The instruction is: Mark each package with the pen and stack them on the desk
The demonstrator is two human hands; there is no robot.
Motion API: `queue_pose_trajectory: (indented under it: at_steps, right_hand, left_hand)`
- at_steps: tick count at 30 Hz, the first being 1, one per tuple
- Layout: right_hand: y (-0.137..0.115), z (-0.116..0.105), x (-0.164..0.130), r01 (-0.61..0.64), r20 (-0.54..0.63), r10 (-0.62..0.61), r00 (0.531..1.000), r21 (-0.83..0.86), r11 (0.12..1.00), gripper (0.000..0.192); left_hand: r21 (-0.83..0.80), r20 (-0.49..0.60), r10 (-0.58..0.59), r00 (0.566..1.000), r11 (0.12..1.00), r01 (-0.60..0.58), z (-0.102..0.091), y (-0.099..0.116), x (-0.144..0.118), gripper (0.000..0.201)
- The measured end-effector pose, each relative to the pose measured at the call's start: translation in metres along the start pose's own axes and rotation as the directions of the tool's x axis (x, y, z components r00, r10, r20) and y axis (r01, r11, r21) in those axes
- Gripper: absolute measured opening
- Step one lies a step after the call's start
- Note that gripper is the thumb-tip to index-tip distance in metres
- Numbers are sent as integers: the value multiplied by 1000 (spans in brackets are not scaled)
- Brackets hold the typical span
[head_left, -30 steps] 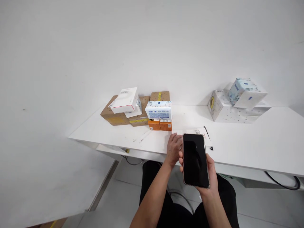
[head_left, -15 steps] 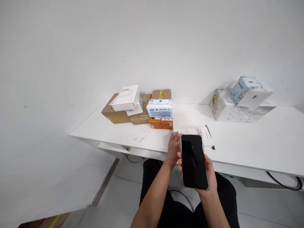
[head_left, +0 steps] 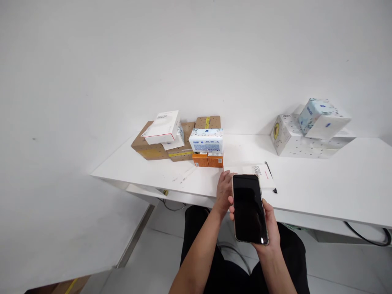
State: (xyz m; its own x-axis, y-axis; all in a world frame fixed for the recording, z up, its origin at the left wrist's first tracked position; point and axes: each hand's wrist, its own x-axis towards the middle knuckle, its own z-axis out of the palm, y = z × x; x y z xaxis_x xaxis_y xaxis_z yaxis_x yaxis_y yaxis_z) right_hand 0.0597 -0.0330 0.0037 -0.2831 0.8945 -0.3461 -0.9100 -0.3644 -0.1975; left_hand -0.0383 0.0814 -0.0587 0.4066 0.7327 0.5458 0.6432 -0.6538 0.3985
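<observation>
I see the right hand [head_left: 269, 226] wrapped around a smartphone [head_left: 248, 209], holding it up with its dark screen facing me. The phone hangs just in front of the near edge of the white table [head_left: 321, 179]. The left hand [head_left: 224, 191] sits at that same edge, right beside the phone's left side. Its fingers are loosely bent and hold nothing. I cannot tell if it touches the phone.

Just behind the phone, a flat white box [head_left: 260, 173] with red and grey letters lies on the table. Further back and to the left of the phone is a pile: two small orange boxes [head_left: 207, 159] side by side, a blue and white tissue pack [head_left: 206, 141] on top of them, brown cardboard boxes [head_left: 180, 149] behind, and a white box [head_left: 162, 126] leaning on top. Far to the right of the phone, by the wall, a spotted white box [head_left: 294, 141] stands with another tissue pack [head_left: 321, 117] tilted on it.
</observation>
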Motion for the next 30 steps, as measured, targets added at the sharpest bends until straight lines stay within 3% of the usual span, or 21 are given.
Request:
queue_pose_trajectory:
  at_steps: [8,12,22,30]
  right_hand:
    - [-1,5,-1,12,-12,-13,1000,-29,1000,47]
    - [0,2,-1,20,11,-19,1000,-38,999,48]
    - [1,-5,2,34,64,-31,997,-37,999,52]
    - [0,-7,2,44,43,-43,998,-24,999,51]
  left_hand:
    - [-53,-44,19,999,998,-22,-3,2,2,32]
    - [-63,-10,1,1000,998,-2,-3,2,2,34]
    - [-43,-34,30,999,999,-32,1,-1,1,28]
    - [-37,-63,28,998,999,-31,6,-5,0,23]
